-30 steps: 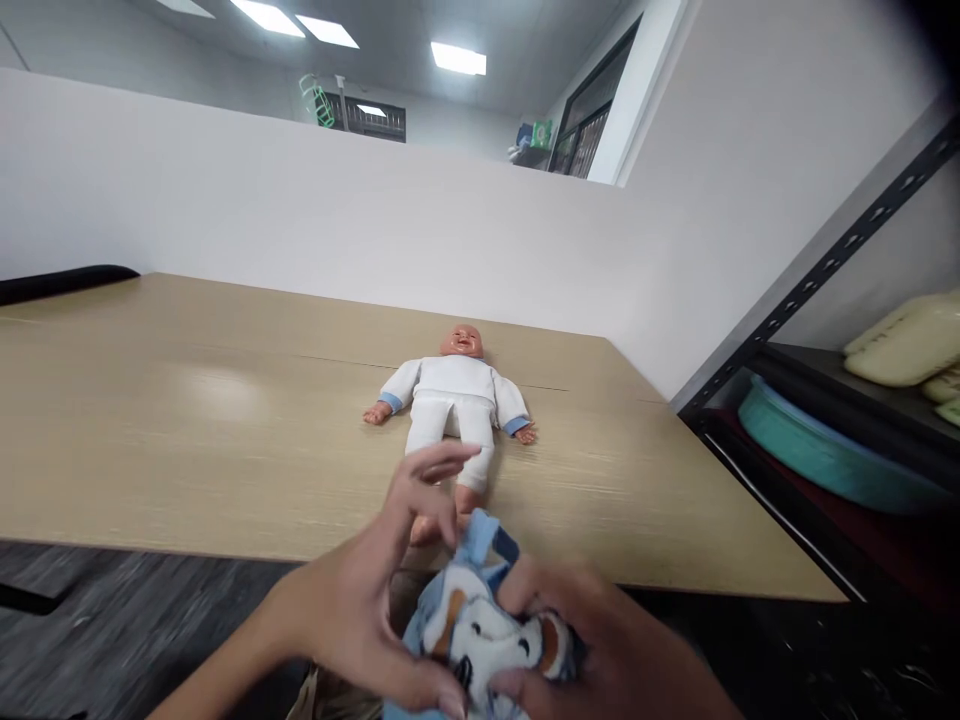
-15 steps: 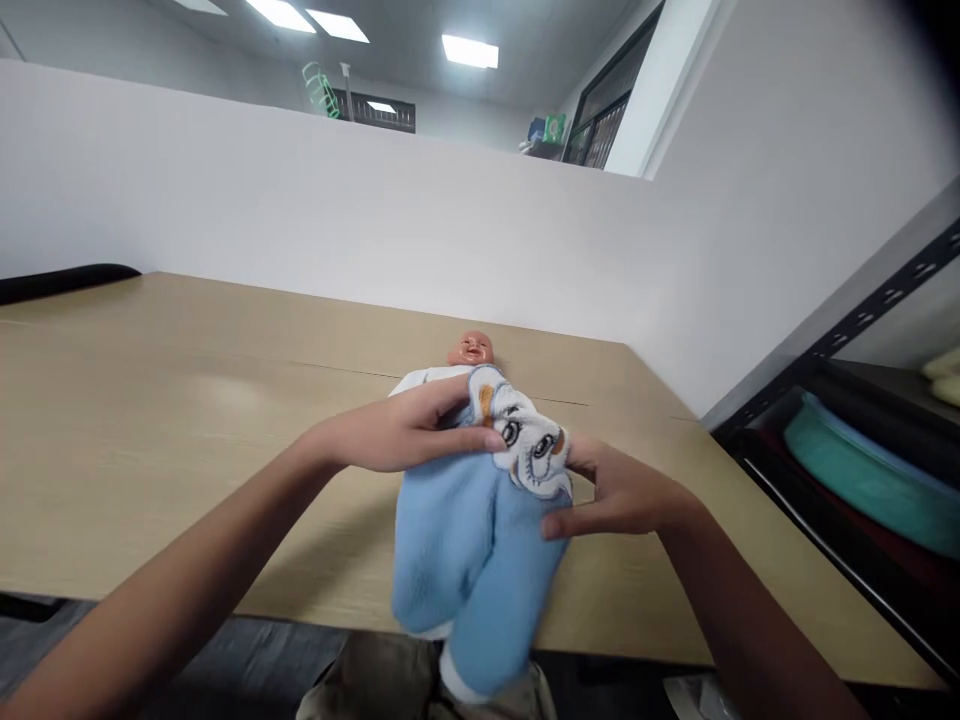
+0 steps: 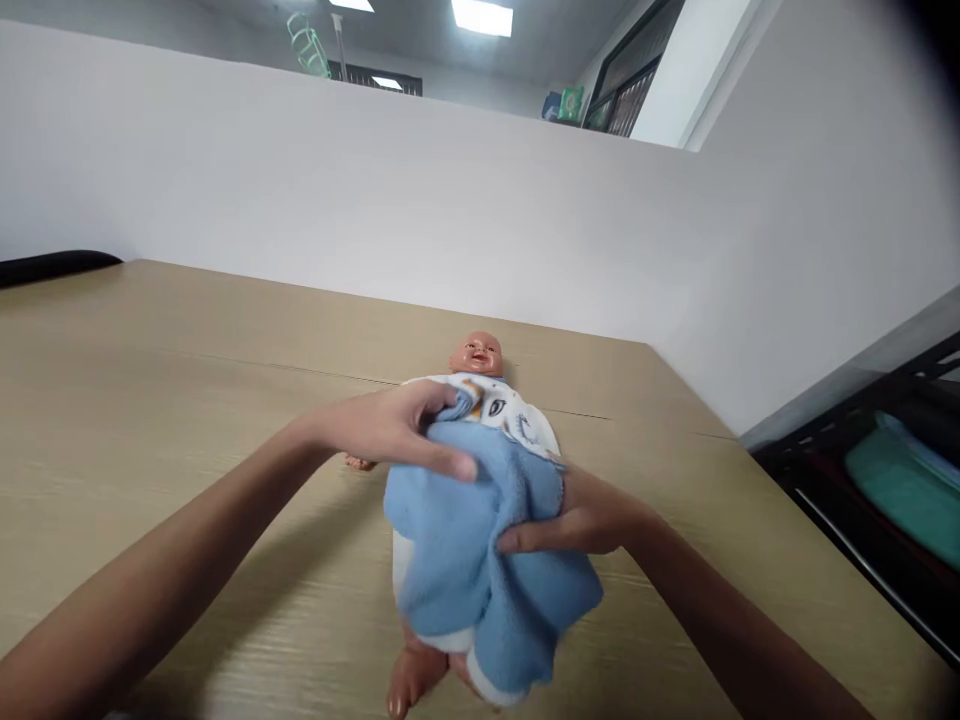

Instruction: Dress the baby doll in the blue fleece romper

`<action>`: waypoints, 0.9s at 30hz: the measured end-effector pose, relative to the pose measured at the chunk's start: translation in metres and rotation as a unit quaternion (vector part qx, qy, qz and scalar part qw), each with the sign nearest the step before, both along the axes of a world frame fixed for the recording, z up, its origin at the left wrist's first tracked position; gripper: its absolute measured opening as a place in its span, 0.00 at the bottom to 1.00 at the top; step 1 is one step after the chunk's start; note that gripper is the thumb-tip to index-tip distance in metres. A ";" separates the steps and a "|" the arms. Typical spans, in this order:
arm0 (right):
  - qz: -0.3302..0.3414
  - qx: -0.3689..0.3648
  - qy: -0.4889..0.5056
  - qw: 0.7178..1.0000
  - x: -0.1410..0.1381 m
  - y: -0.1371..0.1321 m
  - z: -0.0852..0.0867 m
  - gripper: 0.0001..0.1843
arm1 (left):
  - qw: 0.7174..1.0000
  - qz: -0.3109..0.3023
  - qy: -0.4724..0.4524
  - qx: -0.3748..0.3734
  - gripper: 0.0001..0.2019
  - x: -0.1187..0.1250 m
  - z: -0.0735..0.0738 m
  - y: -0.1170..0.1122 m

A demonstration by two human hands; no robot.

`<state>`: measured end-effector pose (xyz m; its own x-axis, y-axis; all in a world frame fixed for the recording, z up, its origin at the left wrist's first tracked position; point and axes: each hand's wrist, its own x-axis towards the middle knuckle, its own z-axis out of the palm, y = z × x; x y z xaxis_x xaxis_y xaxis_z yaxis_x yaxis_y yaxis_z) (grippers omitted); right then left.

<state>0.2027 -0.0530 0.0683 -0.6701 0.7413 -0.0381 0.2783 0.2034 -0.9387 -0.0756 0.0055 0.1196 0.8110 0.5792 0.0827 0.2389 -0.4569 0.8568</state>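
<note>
A baby doll (image 3: 478, 354) lies on its back on the table, its head toward the wall. Over its body are blue fleece baby overalls (image 3: 450, 530), with a white embroidered animal face at the top and white leg cuffs. My left hand (image 3: 397, 425) grips their upper left edge, thumb on the front. My right hand (image 3: 577, 515) pinches the right side, its fingers partly hidden in or behind the cloth. The doll's white clothing shows at the left edge, and one bare foot (image 3: 409, 680) sticks out below. The doll's other leg is mostly covered.
The wooden table (image 3: 187, 400) runs back to a white partition (image 3: 412, 220). To the right stands a black metal shelf (image 3: 817, 450) holding a teal basin (image 3: 900, 490). A black object (image 3: 60, 265) rests at the table's far left.
The overalls have moved away from my lap and now lie over the doll's body, bunched at the legs. The doll's foot and a hand have come into view. My head has tilted slightly down.
</note>
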 end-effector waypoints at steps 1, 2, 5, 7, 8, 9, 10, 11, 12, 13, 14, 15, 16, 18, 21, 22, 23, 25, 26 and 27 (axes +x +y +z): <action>0.006 -0.027 0.033 0.999 0.000 0.001 -0.003 0.33 | 0.999 -0.028 0.027 -0.009 0.21 -0.004 -0.002 0.005; 0.006 -0.055 0.071 0.996 0.001 0.003 -0.006 0.34 | 0.997 -0.055 0.043 -0.015 0.21 -0.007 -0.004 0.010; -0.010 -0.115 0.134 0.984 0.003 0.006 -0.011 0.38 | 0.997 -0.056 0.037 -0.036 0.20 -0.010 -0.010 0.016; 0.022 -0.127 0.097 0.987 0.003 0.009 -0.010 0.39 | 0.998 -0.004 0.031 -0.055 0.21 -0.009 -0.013 0.016; 0.048 -0.116 0.063 0.990 0.002 0.010 -0.008 0.39 | 0.998 0.019 0.029 -0.061 0.21 -0.008 -0.015 0.016; 0.070 -0.091 0.031 0.993 0.001 0.011 -0.006 0.41 | 0.997 0.034 0.026 -0.061 0.22 -0.007 -0.016 0.016; 0.085 -0.058 0.003 0.995 -0.001 0.012 -0.004 0.42 | 0.997 0.036 0.024 -0.057 0.22 -0.007 -0.017 0.016; 0.090 -0.027 -0.012 0.996 -0.002 0.012 -0.003 0.43 | 0.998 0.020 0.025 -0.055 0.23 -0.008 -0.018 0.016; 0.084 -0.011 -0.013 0.996 -0.004 0.012 -0.003 0.43 | 0.998 -0.008 0.033 -0.059 0.23 -0.008 -0.020 0.018; 0.071 -0.015 0.001 0.997 -0.005 0.012 -0.003 0.40 | 0.995 -0.049 0.048 -0.070 0.24 -0.008 -0.021 0.019; 0.054 -0.033 0.027 0.998 -0.006 0.012 -0.005 0.38 | 0.990 -0.093 0.063 -0.087 0.23 -0.009 -0.023 0.020; 0.031 -0.056 0.058 0.996 -0.007 0.012 -0.007 0.36 | 0.982 -0.135 0.071 -0.107 0.22 -0.009 -0.024 0.021; 0.002 -0.073 0.088 0.993 -0.007 0.011 -0.009 0.37 | 0.976 -0.166 0.068 -0.123 0.20 -0.008 -0.025 0.022; -0.052 -0.081 0.122 0.988 -0.007 0.010 -0.012 0.38 | 0.971 -0.191 0.035 -0.138 0.15 -0.007 -0.025 0.021; -0.034 -0.093 0.104 0.990 -0.006 0.008 -0.011 0.34 | 0.973 -0.181 -0.028 -0.140 0.09 -0.005 -0.023 0.017; -0.002 -0.100 0.093 0.991 -0.005 0.007 -0.009 0.33 | 0.975 -0.167 -0.043 -0.141 0.09 -0.006 -0.022 0.014; 0.032 -0.104 0.081 0.991 -0.005 0.006 -0.006 0.34 | 0.977 -0.150 -0.055 -0.144 0.09 -0.006 -0.021 0.012; 0.084 -0.107 0.054 0.989 -0.006 0.003 0.001 0.37 | 0.981 -0.111 -0.062 -0.146 0.11 -0.008 -0.020 0.006; 0.098 -0.108 0.043 0.988 -0.007 0.001 0.004 0.38 | 0.984 -0.092 -0.052 -0.142 0.13 -0.009 -0.020 0.004; 0.100 -0.108 0.037 0.988 -0.008 -0.001 0.006 0.37 | 0.987 -0.078 -0.036 -0.135 0.16 -0.010 -0.020 0.001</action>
